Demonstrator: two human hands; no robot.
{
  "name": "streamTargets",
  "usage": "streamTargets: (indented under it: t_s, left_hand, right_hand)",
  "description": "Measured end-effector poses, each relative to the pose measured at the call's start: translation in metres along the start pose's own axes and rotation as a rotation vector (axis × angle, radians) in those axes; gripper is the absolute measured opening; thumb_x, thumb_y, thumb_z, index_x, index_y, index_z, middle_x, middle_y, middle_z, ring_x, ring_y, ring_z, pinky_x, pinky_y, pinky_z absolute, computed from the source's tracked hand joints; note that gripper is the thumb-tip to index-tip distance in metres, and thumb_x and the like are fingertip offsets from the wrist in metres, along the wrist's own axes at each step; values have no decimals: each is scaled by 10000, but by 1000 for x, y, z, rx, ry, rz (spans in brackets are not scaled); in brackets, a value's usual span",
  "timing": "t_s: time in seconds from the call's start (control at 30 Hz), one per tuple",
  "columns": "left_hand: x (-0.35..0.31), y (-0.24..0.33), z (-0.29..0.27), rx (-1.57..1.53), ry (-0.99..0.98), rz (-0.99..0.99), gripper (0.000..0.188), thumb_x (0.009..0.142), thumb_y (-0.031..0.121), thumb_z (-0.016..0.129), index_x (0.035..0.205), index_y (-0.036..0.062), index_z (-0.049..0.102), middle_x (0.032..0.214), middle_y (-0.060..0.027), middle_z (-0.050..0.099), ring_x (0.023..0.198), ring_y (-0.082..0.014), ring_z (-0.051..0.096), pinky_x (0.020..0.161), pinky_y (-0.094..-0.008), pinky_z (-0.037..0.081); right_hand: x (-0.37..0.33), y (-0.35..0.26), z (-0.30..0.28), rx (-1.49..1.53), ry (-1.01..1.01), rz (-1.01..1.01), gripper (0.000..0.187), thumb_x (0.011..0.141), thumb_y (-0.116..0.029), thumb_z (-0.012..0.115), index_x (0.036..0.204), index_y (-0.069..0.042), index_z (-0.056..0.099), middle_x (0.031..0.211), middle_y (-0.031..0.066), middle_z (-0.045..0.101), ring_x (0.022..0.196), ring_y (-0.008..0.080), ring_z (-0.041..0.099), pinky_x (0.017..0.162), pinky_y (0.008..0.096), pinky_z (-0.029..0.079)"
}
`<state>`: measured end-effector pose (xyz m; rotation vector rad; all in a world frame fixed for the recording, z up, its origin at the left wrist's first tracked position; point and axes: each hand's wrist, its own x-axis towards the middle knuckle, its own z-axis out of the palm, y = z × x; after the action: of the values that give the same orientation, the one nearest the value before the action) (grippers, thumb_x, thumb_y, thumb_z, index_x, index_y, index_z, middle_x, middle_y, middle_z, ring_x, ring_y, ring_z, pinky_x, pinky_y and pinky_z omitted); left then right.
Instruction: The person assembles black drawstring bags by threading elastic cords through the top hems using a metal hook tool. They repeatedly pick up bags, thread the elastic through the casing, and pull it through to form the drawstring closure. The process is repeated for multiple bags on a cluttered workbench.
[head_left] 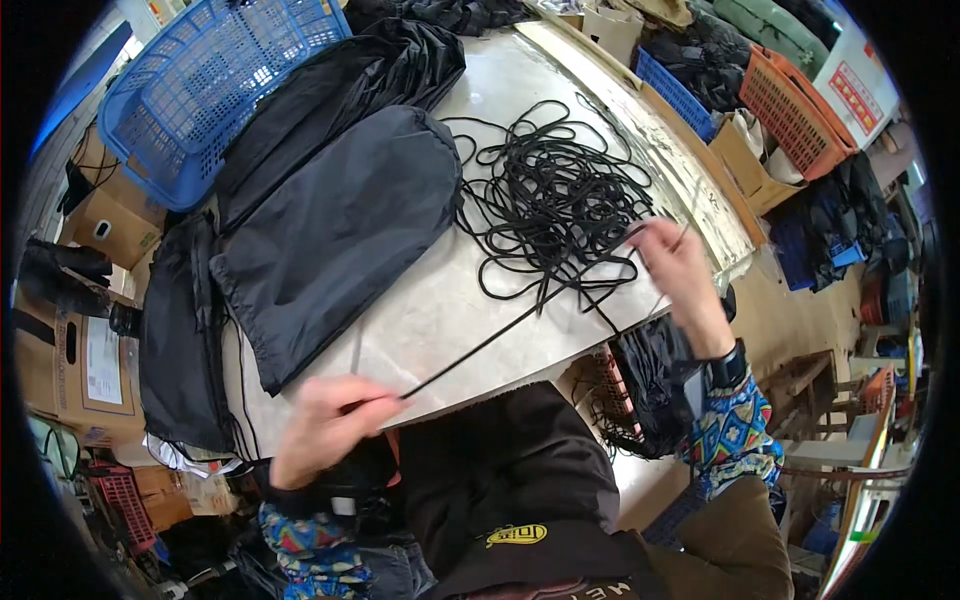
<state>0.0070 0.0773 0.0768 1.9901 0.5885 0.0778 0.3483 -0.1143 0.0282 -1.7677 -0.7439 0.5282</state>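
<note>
A black cord (505, 328) runs taut between my two hands above the table's near edge. My left hand (338, 420) pinches its lower end in front of the fabric bag. At the right, my right hand (676, 262) grips the cord beside the heap, its fingers slightly blurred. A tangled heap of black cord (570, 185) lies loosely on the pale tabletop (500, 75). Left of it, a flat dark fabric bag (345, 235) rests with its rounded end toward the cord. A thin thing, perhaps a tool, shows blurred by my right hand; I cannot make out which.
More black fabric bags (185, 340) lie at the table's left side, by a blue plastic basket (220, 90). Cardboard boxes (75, 375) stand farther left. Past the table's right edge are an orange basket (795, 110) and a blue crate (675, 95). Black material (655, 385) hangs below the near edge.
</note>
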Motion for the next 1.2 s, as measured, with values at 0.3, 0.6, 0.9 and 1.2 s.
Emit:
streamTargets:
  t_s: [0.3,0.6,0.9,1.2]
  left_hand:
    - [-5,19,54,-500,46,-84,176,910,97,586,1025,-13,661,720,-18,613,571,-22,474,514,-173,365]
    - [-62,-80,26,-1477,54,285,293,980,208,469,1098,-33,588,909,-152,687,457,-96,501,371,-217,373]
    - [-59,-54,50,-1435,501,228,398,957,91,435,1337,-22,400,1308,-166,511,1182,-246,539,831,-331,545]
    - [-30,-27,103,-637,540,129,245,975,152,506,1004,-50,641,878,-48,567,756,-123,556,797,-252,452]
  right_hand:
    - [-72,-74,86,-8,-871,-245,185,885,-170,631,965,-4,607,708,62,610,617,113,522,570,288,432]
    - [-63,-32,33,69,-365,183,136,916,-141,605,845,-25,620,669,-83,463,626,-3,380,527,188,305]
    - [-80,-31,45,-209,-296,-41,218,959,-111,515,1125,-2,606,767,-13,581,689,52,468,626,201,401]
    - [-129,-43,96,-51,-543,-178,245,936,-65,526,1159,6,598,985,135,683,862,184,648,765,261,487]
